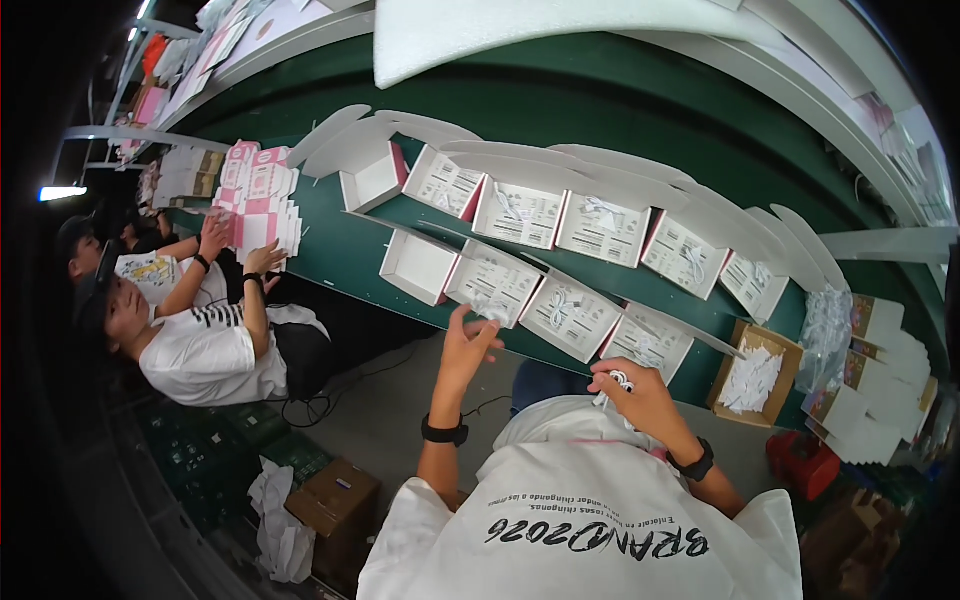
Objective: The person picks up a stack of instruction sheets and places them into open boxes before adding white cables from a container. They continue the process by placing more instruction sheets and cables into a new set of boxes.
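My left hand (468,350) hovers at the near edge of an open white box (472,268) in the near row. Its fingers are spread and nothing shows in them. Just beyond the fingertips, a blurred white cable (488,306) lies in that box. My right hand (645,398), close to my body, is closed round a bundle of white cables (618,380). Another near-row box (545,318) contains a coiled white cable (563,308). To its right, a box (672,335) partly behind a raised flap also has a cable inside.
Behind stands a far row of lidded boxes (520,235), several with white cables. A brown carton (790,380) of small white pieces sits at the right end of the green table (335,250). Two people work at left beside flat pink-and-white boxes (262,215).
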A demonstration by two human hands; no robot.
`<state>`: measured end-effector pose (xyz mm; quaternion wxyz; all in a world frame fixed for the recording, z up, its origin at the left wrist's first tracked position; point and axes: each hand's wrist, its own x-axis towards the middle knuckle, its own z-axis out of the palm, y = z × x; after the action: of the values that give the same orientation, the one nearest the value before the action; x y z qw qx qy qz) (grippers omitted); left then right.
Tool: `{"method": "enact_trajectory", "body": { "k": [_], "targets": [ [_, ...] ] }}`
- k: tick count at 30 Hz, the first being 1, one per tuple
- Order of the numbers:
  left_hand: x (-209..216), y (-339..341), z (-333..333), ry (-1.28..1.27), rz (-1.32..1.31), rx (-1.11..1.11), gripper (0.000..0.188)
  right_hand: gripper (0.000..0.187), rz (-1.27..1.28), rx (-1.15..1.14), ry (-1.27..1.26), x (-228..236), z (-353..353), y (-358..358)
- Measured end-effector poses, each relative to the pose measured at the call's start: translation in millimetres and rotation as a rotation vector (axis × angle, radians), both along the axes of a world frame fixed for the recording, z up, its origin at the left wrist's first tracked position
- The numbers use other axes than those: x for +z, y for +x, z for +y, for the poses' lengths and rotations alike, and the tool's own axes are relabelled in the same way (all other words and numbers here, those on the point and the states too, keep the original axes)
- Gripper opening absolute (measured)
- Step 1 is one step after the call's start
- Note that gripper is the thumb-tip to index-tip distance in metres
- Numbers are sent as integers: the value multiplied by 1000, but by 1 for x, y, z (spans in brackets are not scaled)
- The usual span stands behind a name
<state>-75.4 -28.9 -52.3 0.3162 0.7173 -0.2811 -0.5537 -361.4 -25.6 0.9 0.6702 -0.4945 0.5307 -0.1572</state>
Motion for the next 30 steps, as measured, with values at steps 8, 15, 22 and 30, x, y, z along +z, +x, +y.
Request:
{"method": "enact_trajectory", "body": {
  "k": [8,15,22,30],
  "targets": [
    [59,-31,33,-45,763,-101,43,18,-224,69,12,13,-34,69],
    [53,50,16,-18,754,-130,27,20,-101,-36,-659,52,-91,143],
    [56,100,-18,-133,690,-39,22,23,102,-114,-1031,72,-200,219],
    [26,87,-32,55,653,-422,24,28,164,-9,-709,32,-55,157]
  ]
}}
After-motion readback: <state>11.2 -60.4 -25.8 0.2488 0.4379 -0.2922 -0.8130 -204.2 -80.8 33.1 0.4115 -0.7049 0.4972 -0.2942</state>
